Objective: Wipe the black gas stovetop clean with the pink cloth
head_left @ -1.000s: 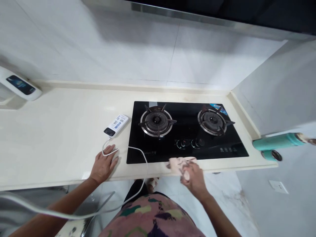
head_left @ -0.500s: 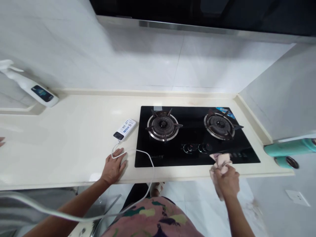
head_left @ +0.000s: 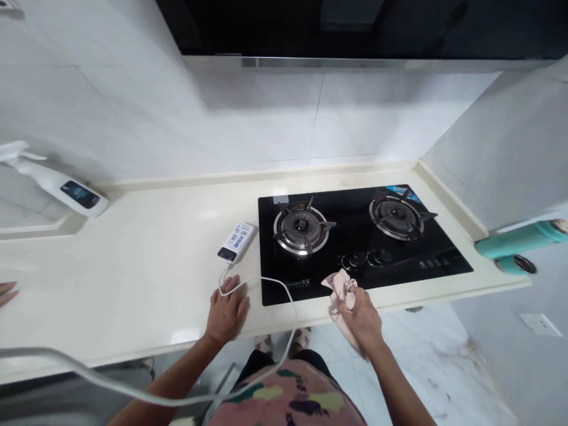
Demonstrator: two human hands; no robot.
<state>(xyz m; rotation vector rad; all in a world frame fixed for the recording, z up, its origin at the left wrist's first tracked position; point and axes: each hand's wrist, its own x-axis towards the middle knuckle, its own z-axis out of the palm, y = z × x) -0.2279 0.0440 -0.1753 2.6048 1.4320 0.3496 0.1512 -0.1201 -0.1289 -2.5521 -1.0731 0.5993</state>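
My right hand grips a crumpled pale pink cloth at the front edge of the black gas stove, below the knobs. Part of the cloth hangs down past the counter edge. My left hand lies flat on the cream countertop, left of the stove, fingers stretched out. A white cable runs over its fingers to a white power bank lying just beyond them. Two round burners with dark pan supports sit on the stove.
A white spray bottle leans at the left back. A green thermos and a green cup stand at the right end. Overhead hangs a black range hood. Another person's fingers show at the left edge.
My right hand has moved left with the cloth along the stove's front edge. My left hand stays flat beside the power bank. The view has shifted slightly.
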